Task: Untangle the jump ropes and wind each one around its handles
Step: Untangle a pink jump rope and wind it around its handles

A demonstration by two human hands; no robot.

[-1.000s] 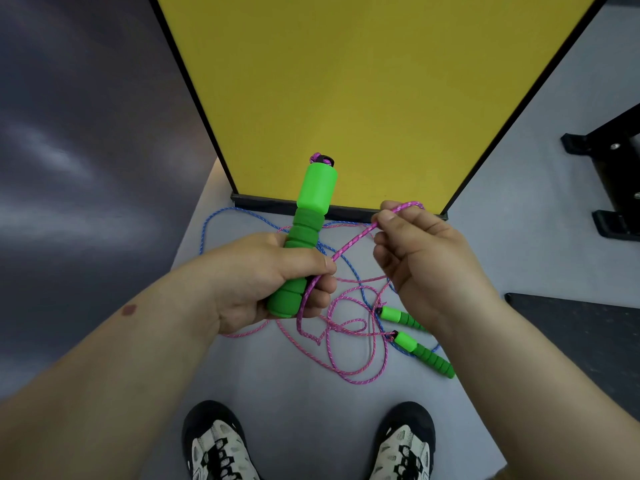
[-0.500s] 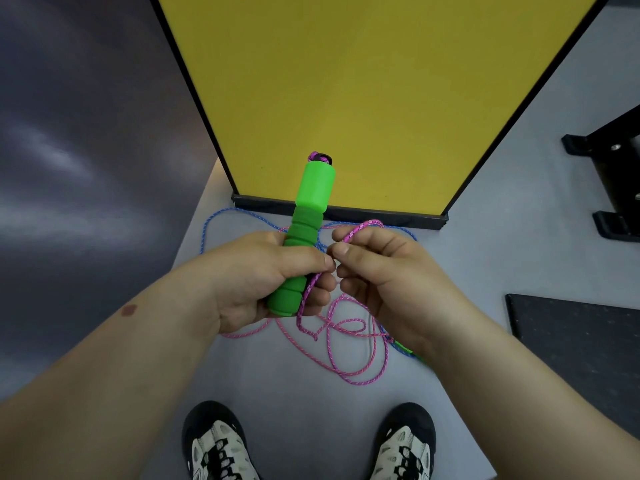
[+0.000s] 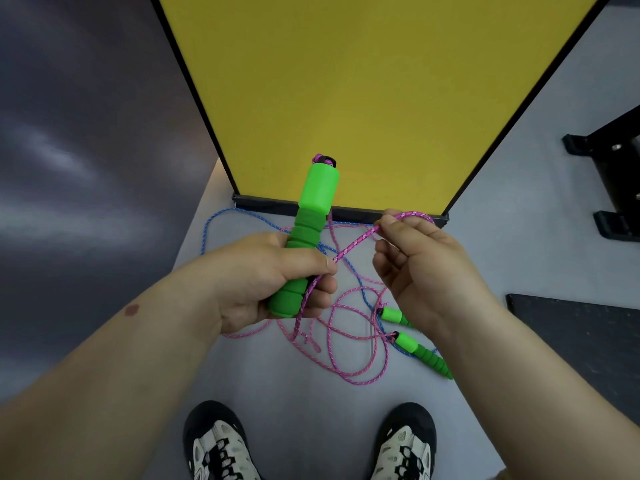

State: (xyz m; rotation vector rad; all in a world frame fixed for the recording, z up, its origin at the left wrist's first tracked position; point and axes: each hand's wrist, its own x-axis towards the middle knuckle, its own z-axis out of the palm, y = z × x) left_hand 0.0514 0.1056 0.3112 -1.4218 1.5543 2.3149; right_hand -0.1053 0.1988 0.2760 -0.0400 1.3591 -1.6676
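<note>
Trailing pink rope, still tangled

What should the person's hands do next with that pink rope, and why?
Probably loop it round the green foam handle: the left hand grips that handle, and the right hand pinches the pink braided rope taut beside it.

Yellow panel, black mat, black-and-white shoes.

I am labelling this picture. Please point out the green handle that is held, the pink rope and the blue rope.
green handle point(image 3: 317, 192): head view, smooth upper part above the left hand.
pink rope point(image 3: 356, 241): head view, taut stretch between the hands.
blue rope point(image 3: 225, 213): head view, loop on the floor.
</note>
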